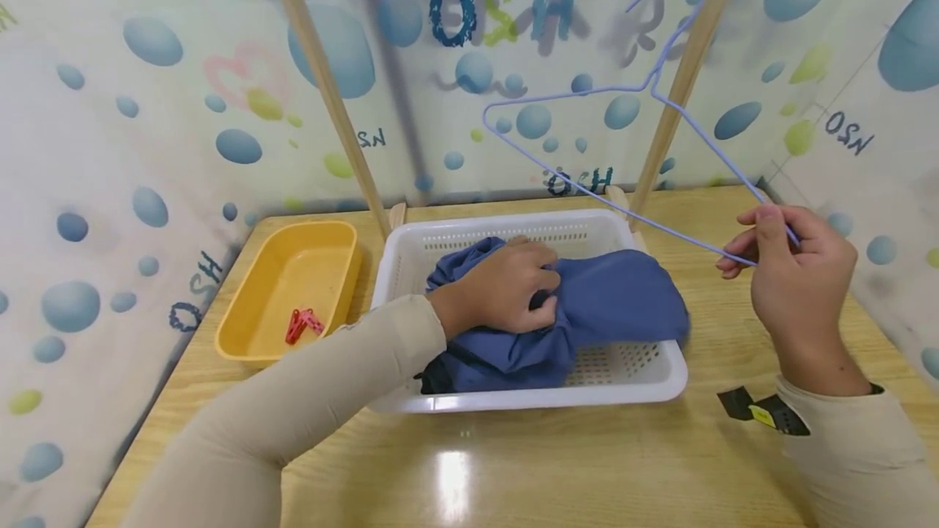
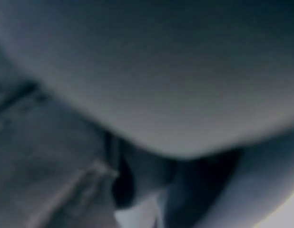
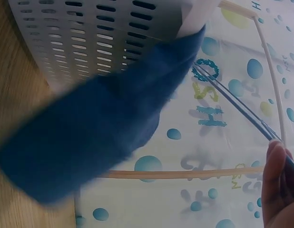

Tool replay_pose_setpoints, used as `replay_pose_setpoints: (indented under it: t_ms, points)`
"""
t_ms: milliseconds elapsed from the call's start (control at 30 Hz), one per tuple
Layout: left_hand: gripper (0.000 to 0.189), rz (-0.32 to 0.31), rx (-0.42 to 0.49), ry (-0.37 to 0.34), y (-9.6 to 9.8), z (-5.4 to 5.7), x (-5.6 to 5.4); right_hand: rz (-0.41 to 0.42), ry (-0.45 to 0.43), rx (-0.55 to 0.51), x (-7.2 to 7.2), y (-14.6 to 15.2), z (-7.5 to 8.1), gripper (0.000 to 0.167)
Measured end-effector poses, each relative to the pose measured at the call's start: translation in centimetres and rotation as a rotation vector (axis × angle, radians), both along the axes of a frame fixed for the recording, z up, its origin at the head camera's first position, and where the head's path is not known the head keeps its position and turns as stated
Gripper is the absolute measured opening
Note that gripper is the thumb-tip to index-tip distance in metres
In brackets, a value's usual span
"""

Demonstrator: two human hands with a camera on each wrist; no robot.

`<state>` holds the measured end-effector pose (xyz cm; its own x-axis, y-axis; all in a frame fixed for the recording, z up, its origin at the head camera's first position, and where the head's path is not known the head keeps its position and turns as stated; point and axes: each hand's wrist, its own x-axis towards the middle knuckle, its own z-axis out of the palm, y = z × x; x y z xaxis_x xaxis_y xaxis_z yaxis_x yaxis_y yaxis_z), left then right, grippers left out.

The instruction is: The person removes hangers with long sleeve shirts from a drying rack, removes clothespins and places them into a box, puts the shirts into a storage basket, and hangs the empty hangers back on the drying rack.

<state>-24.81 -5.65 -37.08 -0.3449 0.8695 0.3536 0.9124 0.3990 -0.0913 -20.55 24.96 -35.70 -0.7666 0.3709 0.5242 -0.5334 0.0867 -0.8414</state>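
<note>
A blue garment (image 1: 623,296) lies bunched in a white plastic basket (image 1: 550,404), one part of it hanging over the right rim. My left hand (image 1: 506,288) grips the bunched cloth with curled fingers. To the right, above the table, my right hand (image 1: 803,279) pinches one corner of a light purple wire hanger (image 1: 654,81), whose hook points up and away. The right wrist view shows the overhanging cloth (image 3: 90,137) beside the basket's slotted wall, with fingers (image 3: 275,185) on the hanger. Dark, blurred shapes fill the left wrist view.
A yellow tray (image 1: 249,292) with red and pink clothespins (image 1: 297,326) stands left of the basket. Two wooden poles (image 1: 326,88) rise behind it. A patterned curtain (image 1: 469,145) surrounds the wooden table (image 1: 587,463). A black strap (image 1: 763,412) hangs by the right sleeve.
</note>
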Motion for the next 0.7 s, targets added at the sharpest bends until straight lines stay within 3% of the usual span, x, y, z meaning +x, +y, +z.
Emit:
replay_pose_setpoints:
  t_ms: [133, 200, 433, 533, 633, 700]
  points:
    - [0.056, 0.041, 0.065, 0.037, -0.3, 0.1, 0.2, -0.023, -0.017, 0.037, 0.0, -0.1, -0.2, 0.026]
    - [0.057, 0.052, 0.101, 0.009, -0.7, 0.1, 0.2, -0.045, -0.027, 0.074, -0.1, -0.1, -0.3, 0.027]
    - [0.035, 0.026, 0.199, -0.280, -1.6, 0.8, 0.2, -0.007, -0.007, -0.002, -0.4, 0.1, -0.3, 0.025]
    - [0.034, 0.078, 0.118, -0.326, -1.8, 0.9, 0.3, 0.002, -0.002, -0.021, -0.4, 0.1, -0.4, 0.026]
    - [0.055, 0.157, -0.044, -0.316, -1.5, 0.7, 0.5, 0.003, -0.007, -0.013, -0.4, 0.0, -0.5, 0.027]
    - [0.053, 0.202, -0.164, -0.293, -1.0, 0.5, 0.7, 0.004, -0.012, -0.018, -0.4, 0.0, -0.6, 0.028]
